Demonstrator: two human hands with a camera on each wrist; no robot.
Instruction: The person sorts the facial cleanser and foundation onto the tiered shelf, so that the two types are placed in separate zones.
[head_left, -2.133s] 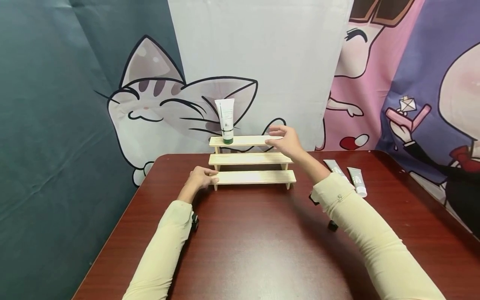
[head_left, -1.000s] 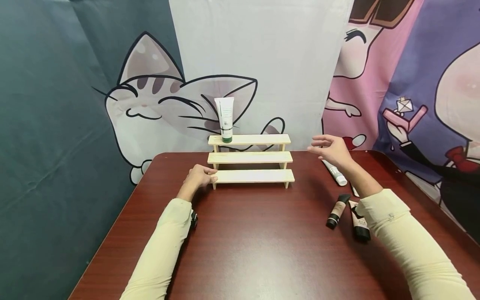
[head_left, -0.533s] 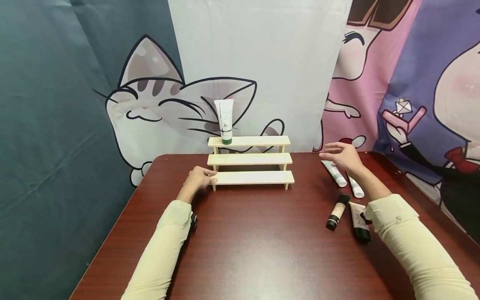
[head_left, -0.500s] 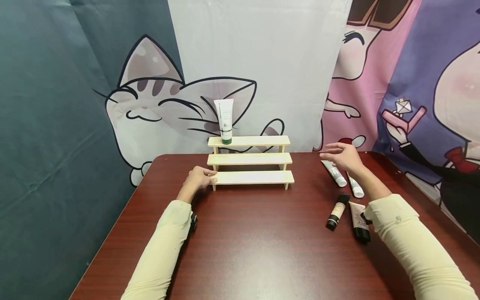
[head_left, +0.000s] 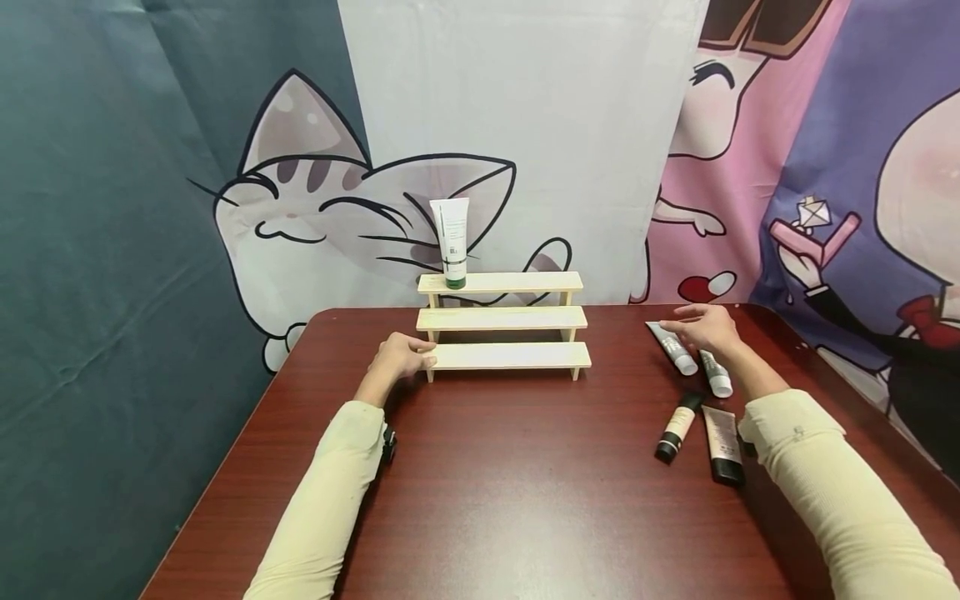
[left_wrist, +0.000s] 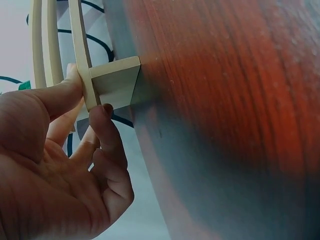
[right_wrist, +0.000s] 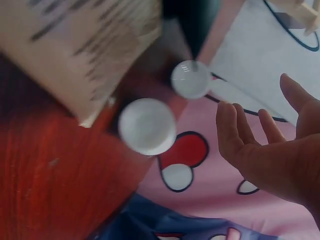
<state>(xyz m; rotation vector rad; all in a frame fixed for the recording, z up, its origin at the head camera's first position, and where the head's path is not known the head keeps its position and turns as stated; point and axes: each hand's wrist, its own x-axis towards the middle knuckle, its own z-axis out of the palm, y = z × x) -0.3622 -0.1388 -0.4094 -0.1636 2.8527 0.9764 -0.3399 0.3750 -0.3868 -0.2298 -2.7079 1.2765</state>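
My left hand point(head_left: 400, 357) pinches the left end of the lowest board of a three-step wooden shelf point(head_left: 517, 356); in the left wrist view, thumb and fingers close on that board point(left_wrist: 86, 75). On the top step, to the left, a white squeeze tube point(head_left: 452, 233) stands on its green cap. My right hand point(head_left: 710, 330) hovers over two grey-white tubes, the nearer-left tube point(head_left: 673, 348) and the right-hand tube point(head_left: 716, 377). Its fingers are loosely bent and hold nothing. In the right wrist view, white caps point(right_wrist: 147, 126) lie beyond those fingers.
Closer to me on the right lie a slim beige-and-black tube point(head_left: 677, 429) and a wider beige tube point(head_left: 722, 442) with a black cap. The dark red wooden table point(head_left: 480, 483) ends against a printed cartoon curtain point(head_left: 525, 125).
My right hand has moved from beside the shelf's top step out to the right and down, over the grey-white tubes. The left hand keeps its grip on the lowest board.
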